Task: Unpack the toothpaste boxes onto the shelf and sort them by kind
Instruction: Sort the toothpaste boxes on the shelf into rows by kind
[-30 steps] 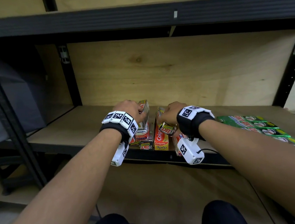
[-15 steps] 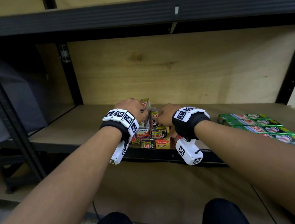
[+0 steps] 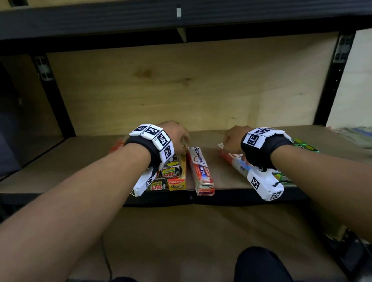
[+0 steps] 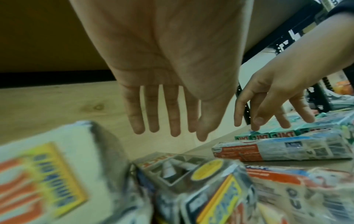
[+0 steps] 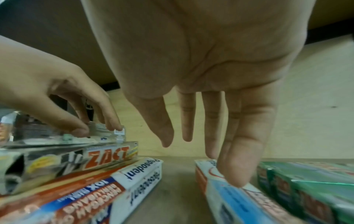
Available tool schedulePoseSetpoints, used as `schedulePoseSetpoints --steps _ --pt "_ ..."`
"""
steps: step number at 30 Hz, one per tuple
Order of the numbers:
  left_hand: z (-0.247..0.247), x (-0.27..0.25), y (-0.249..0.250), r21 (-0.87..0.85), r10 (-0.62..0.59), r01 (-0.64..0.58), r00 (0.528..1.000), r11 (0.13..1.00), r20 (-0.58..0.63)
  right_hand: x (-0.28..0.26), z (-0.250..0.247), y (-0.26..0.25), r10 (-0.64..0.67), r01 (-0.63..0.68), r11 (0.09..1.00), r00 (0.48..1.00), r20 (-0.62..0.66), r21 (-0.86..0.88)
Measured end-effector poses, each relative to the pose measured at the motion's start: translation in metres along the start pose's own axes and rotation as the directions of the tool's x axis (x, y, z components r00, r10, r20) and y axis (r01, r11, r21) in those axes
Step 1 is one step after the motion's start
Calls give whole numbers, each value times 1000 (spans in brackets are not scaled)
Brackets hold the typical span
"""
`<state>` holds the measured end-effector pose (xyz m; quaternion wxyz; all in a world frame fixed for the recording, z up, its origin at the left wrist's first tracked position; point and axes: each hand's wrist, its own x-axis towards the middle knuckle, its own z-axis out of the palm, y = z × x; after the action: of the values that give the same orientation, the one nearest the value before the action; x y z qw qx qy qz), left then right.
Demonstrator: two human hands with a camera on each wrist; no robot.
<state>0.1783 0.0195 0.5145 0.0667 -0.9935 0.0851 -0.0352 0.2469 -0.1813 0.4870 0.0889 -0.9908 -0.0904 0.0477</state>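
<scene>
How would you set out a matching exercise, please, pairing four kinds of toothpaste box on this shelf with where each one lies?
Things:
1. Pepsodent box
2. Colgate box
3. green boxes
4. white and blue box

Places:
A. touched by the right hand's fingers
B. far right of the shelf
C. alone, mid-shelf
D. beneath a Zact box

Pairs: 1-C, 2-D, 3-B, 4-A.
</scene>
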Motion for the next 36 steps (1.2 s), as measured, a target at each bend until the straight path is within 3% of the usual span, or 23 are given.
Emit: schedulePoseSetpoints --steps 2,4,7,10,21,25,36 --pt "2 8 14 16 78 -80 995 997 60 36 13 22 39 -36 991 999 18 -129" --pt "8 18 25 66 135 -144 982 987 132 52 25 38 38 -30 989 998 54 -146" --pt "22 36 33 83 188 -208 962 975 196 -12 9 25 9 14 980 994 112 -199" --pt "34 48 37 113 200 -240 938 964 283 -15 15 33 17 4 982 994 105 -190" --pt "40 54 35 -31 297 -299 920 954 254 4 20 34 -118 133 976 989 94 -172" --pt "45 52 41 -41 327 -325 927 945 183 2 18 28 -148 159 981 984 100 -113" --pt "47 43 61 -11 238 -238 963 971 128 4 9 11 -261 272 962 942 210 -29"
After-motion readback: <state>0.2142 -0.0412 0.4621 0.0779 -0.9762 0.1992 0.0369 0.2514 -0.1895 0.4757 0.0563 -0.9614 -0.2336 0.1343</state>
